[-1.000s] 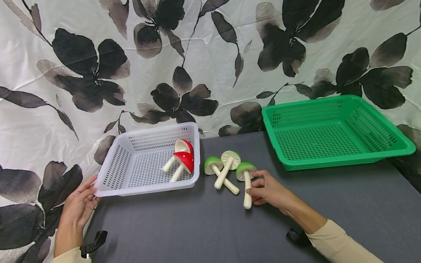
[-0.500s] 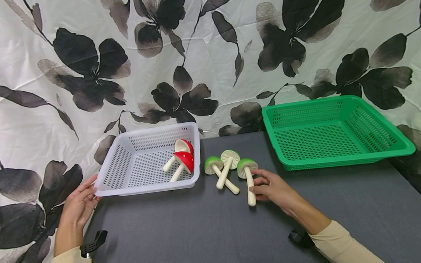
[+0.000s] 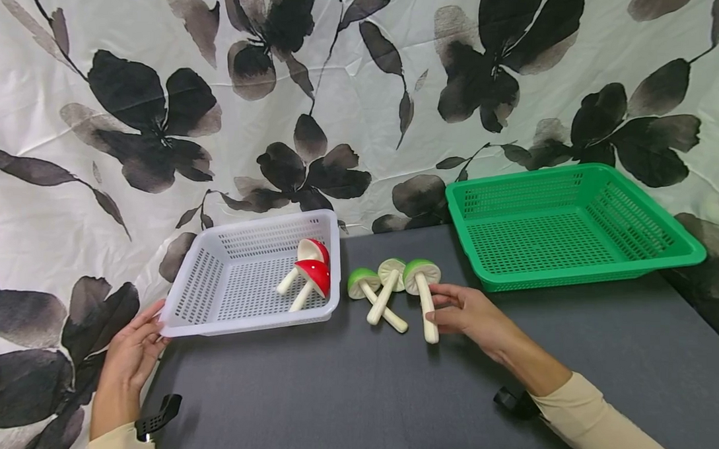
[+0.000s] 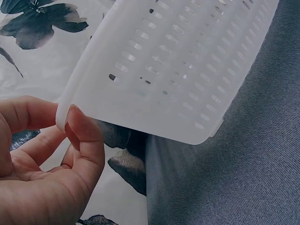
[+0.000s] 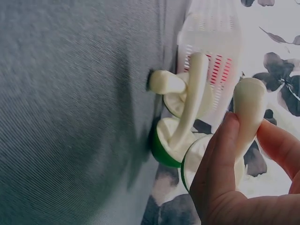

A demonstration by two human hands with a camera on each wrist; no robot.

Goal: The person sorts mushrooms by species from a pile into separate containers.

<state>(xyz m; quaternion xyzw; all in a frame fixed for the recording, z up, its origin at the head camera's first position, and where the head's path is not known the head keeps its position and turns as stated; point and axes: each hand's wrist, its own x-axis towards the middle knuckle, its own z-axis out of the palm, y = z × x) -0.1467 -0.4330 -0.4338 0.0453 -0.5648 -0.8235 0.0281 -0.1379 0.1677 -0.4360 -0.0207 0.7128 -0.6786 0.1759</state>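
Note:
My right hand [image 3: 475, 318] pinches the stem of a green-capped toy mushroom [image 3: 429, 319] between thumb and fingers; its cap points away from me. In the right wrist view, that stem [image 5: 249, 101] stands up between the fingertips. Just left of it lie two more green-capped mushrooms, one [image 3: 363, 284] with its stem under the stem of the other [image 3: 383, 301]. At the left, my left hand [image 3: 132, 352] pinches the near corner rim of a white plastic basket [image 4: 140, 93]. Inside that basket, at its right end, lie two red-capped mushrooms [image 3: 313, 278].
A larger green basket [image 3: 548, 277] stands at the back right of the grey cloth-covered table [image 3: 330, 395]. Behind everything hangs a white curtain [image 3: 385, 179] with dark flowers. The white basket's left end reaches the table's left edge.
The mushroom in my right hand has shifted slightly away from me and its stem end has swung a little right. The left hand and white basket stay put.

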